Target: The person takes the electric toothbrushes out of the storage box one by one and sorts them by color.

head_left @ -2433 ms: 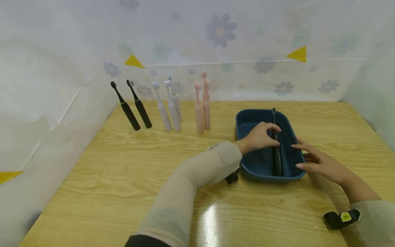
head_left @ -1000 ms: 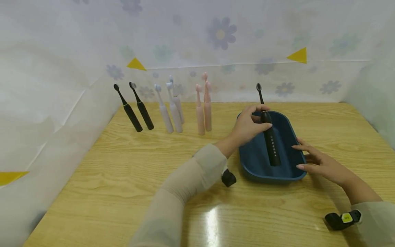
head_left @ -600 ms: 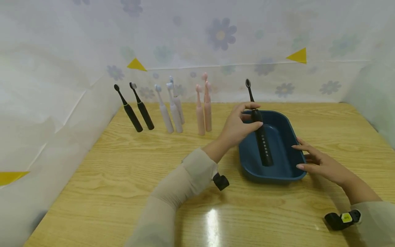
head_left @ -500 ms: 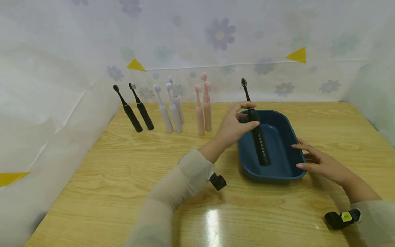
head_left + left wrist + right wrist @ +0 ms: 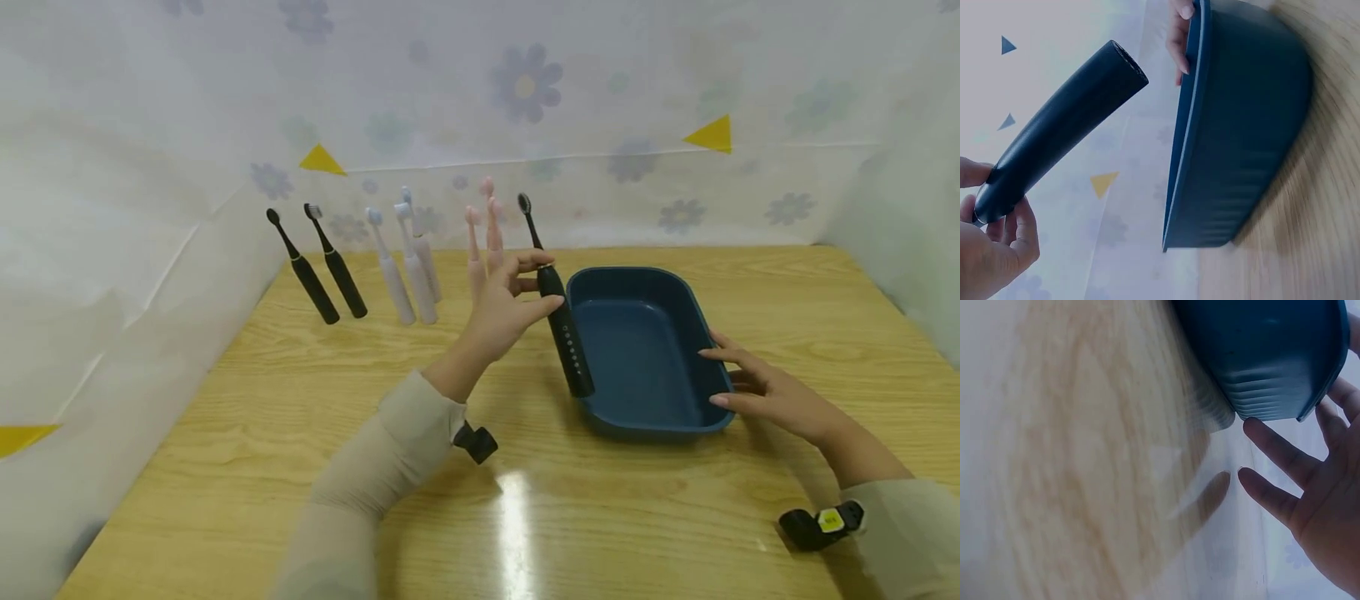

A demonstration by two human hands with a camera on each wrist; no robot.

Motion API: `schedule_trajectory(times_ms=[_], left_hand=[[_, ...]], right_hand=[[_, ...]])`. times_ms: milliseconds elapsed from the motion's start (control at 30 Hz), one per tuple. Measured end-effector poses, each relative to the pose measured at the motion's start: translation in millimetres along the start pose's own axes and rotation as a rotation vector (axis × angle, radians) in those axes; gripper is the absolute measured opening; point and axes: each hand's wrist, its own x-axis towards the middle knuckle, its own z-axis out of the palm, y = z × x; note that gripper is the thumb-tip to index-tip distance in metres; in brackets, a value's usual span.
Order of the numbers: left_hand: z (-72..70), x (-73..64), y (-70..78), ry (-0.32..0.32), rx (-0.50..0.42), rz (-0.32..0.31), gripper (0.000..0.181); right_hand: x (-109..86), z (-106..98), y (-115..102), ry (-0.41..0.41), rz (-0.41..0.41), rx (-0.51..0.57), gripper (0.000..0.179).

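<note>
In the head view my left hand (image 5: 501,315) pinches a black electric toothbrush (image 5: 567,346) near the top of its handle. The brush leans with its head up and to the left, in front of the blue bin's left wall. In the left wrist view, the toothbrush (image 5: 1060,119) is apart from the bin (image 5: 1241,119), its handle base pointing towards it. My right hand (image 5: 783,404) rests on the right rim of the bin (image 5: 637,367), fingers spread. The right wrist view shows some fingers of that hand (image 5: 1335,494) outside the bin wall.
At the back left two black toothbrushes (image 5: 315,287) stand on the wooden table (image 5: 300,433). Beside them are three white toothbrushes (image 5: 395,287) and pink toothbrushes (image 5: 476,271), partly hidden by my left hand. A flower-patterned sheet (image 5: 600,67) closes off the back.
My left hand has lifted the black toothbrush up from inside the bin and carried it left past the bin's left side. The right hand stays at the bin's right rim.
</note>
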Motion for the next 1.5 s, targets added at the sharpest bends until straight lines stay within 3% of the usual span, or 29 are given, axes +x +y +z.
schedule_trajectory(times_ms=[200,400,600,933,1133,1333,1500], left_hand=[[-20.6,-12.3,-2.3,0.025,0.020,0.010,0.045],[-37.3,-22.5,-1.3,0.095,-0.011,0.038,0.050],[-52.2,-30.3,-1.8,0.161,-0.067,-0.049,0.052],[-70.6,-41.0,-2.6,0.254,-0.098,-0.092,0.051],[-82.6,-45.8,-6.4,0.290,-0.055,-0.103,0.053],[-97.9,-50.7,-9.9,0.369,0.030,-0.121,0.051],[-110.5,-54.0,-9.9,0.425,0.049,-0.125,0.049]], right_hand=[[2.6,2,0,-0.003,-0.002,0.002,0.057],[3.2,0,0,-0.007,0.007,-0.005,0.058],[2.1,-1,3,-0.008,0.003,-0.009,0.056],[-0.5,-2,4,-0.017,0.007,0.011,0.058],[-0.4,-2,2,-0.016,0.010,0.003,0.057],[0.3,-3,3,-0.006,0.001,-0.014,0.056],[0.4,-3,3,-0.004,0.000,-0.009,0.056]])
